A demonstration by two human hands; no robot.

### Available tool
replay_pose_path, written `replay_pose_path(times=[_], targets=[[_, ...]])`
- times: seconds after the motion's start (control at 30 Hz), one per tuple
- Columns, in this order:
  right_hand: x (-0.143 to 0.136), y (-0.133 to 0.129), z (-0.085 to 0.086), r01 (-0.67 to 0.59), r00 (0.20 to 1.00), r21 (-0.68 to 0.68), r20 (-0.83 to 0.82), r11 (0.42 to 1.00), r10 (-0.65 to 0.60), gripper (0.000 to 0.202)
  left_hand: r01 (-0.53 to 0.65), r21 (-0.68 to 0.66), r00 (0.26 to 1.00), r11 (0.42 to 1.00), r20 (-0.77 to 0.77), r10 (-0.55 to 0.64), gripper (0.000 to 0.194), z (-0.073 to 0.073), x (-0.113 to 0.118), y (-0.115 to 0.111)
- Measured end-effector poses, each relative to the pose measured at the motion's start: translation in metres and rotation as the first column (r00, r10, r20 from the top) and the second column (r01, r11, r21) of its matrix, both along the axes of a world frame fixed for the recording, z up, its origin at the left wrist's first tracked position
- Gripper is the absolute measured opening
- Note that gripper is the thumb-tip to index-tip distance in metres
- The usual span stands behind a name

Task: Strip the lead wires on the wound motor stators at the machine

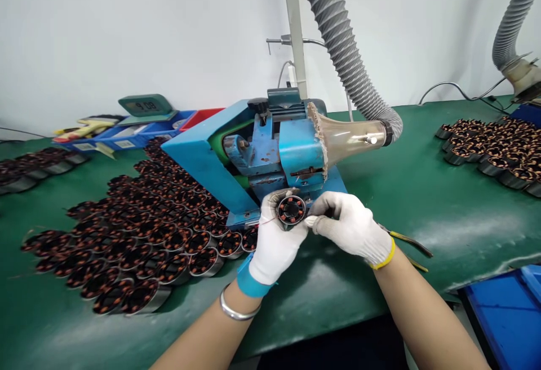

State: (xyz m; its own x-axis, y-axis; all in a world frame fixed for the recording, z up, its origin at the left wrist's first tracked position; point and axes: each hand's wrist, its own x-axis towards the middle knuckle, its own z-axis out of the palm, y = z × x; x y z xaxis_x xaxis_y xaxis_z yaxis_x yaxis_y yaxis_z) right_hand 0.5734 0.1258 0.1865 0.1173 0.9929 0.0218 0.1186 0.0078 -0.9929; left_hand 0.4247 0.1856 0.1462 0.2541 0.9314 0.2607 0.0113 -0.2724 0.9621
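My left hand (274,240), in a white glove, is wrapped round a motor stator (291,210) with copper windings and a black core inside a metal ring. The stator's open face is turned toward me, and a thin wire runs off its left side. Close by its right edge, my gloved right hand (349,226) has thumb and forefinger pinched together; whatever lies between them is too small to make out. Both hands are just in front of a blue belt-driven machine (270,150). Pliers (409,240) with yellowish handles lie partly hidden behind my right wrist.
Many stators (147,235) crowd the green table (316,308) on the left, with another batch (499,150) at the far right. A grey hose (342,38) joins the machine's clear funnel (350,139). Blue bins (127,136) and a digital clock (144,105) stand at the back.
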Motion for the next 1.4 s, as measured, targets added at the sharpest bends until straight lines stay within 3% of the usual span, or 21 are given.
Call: replay_pose_path(times=[0.1,0.17,0.23,0.3,0.43,0.53,0.6,0.7,0.77,0.87,0.97,1.07,1.13,1.2,1.27,1.3,1.4], targets=[[0.007,0.003,-0.003,0.122,0.962,0.065,-0.253,0.99,-0.102,0.02,-0.003,-0.111,1.0,0.994,0.03,0.007,0.049,0.003,0.0,0.001],[0.01,0.005,-0.005,0.241,0.949,0.084,-0.23,0.967,-0.216,0.019,0.051,-0.187,0.994,0.981,0.108,-0.031,0.051,0.003,0.0,0.002],[0.009,0.005,-0.008,0.25,0.968,0.116,-0.066,0.961,-0.244,0.021,0.128,-0.25,0.975,0.96,0.21,-0.075,0.051,0.003,-0.002,0.002],[0.003,0.004,-0.011,0.167,0.967,0.211,0.155,0.963,-0.201,0.04,0.176,-0.293,0.956,0.94,0.278,-0.092,0.051,0.001,-0.003,0.002],[-0.013,0.001,-0.019,-0.01,0.836,0.473,0.488,0.881,-0.252,0.051,0.17,-0.264,0.962,0.949,0.255,-0.101,0.053,-0.003,-0.007,0.004],[-0.017,0.0,-0.019,-0.001,0.762,0.456,0.577,0.89,-0.295,0.053,0.156,-0.219,0.974,0.963,0.197,-0.113,0.051,-0.003,-0.007,0.005],[-0.016,-0.001,-0.015,0.009,0.834,0.351,0.515,0.936,-0.2,0.055,0.13,-0.201,0.98,0.971,0.178,-0.095,0.05,-0.002,-0.007,0.006],[-0.011,-0.003,-0.008,-0.043,0.977,0.22,0.211,0.975,-0.005,0.057,0.096,-0.2,0.982,0.975,0.182,-0.059,0.048,0.001,-0.007,0.005],[-0.008,-0.003,-0.005,0.002,0.997,0.215,0.075,0.977,-0.018,0.056,0.109,-0.208,0.976,0.972,0.206,-0.065,0.047,0.003,-0.006,0.004],[-0.008,-0.004,-0.004,0.098,0.982,0.208,0.137,0.973,-0.128,0.063,0.129,-0.199,0.976,0.972,0.197,-0.089,0.046,0.004,-0.006,0.004],[-0.012,-0.003,-0.004,0.052,0.976,0.138,0.202,0.989,-0.079,0.064,0.032,-0.103,0.995,0.994,0.094,-0.022,0.046,0.005,-0.005,0.005],[-0.012,0.002,-0.005,0.023,0.996,0.07,-0.082,0.997,-0.017,0.052,-0.06,0.062,0.998,0.996,-0.01,0.061,0.049,0.005,-0.003,0.002],[-0.007,0.008,-0.007,0.099,0.935,0.045,-0.346,0.994,-0.078,0.051,-0.052,0.154,0.996,0.987,-0.064,0.062,0.05,0.005,-0.002,-0.001],[0.001,0.013,-0.008,0.255,0.828,0.025,-0.522,0.967,-0.205,0.05,-0.046,0.238,0.993,0.97,-0.09,0.069,0.05,0.004,-0.001,-0.005],[0.008,0.015,-0.008,0.384,0.781,-0.017,-0.527,0.923,-0.334,0.044,-0.083,0.302,0.988,0.95,-0.097,0.117,0.051,0.002,-0.001,-0.006],[0.009,0.015,-0.008,0.386,0.811,-0.043,-0.461,0.922,-0.361,0.039,-0.114,0.321,0.983,0.94,-0.1,0.153,0.051,0.002,-0.001,-0.006],[0.001,0.01,-0.009,0.172,0.959,-0.1,-0.209,0.98,-0.19,0.029,-0.169,0.363,0.959,0.916,-0.156,0.238,0.051,0.002,-0.002,-0.003]])
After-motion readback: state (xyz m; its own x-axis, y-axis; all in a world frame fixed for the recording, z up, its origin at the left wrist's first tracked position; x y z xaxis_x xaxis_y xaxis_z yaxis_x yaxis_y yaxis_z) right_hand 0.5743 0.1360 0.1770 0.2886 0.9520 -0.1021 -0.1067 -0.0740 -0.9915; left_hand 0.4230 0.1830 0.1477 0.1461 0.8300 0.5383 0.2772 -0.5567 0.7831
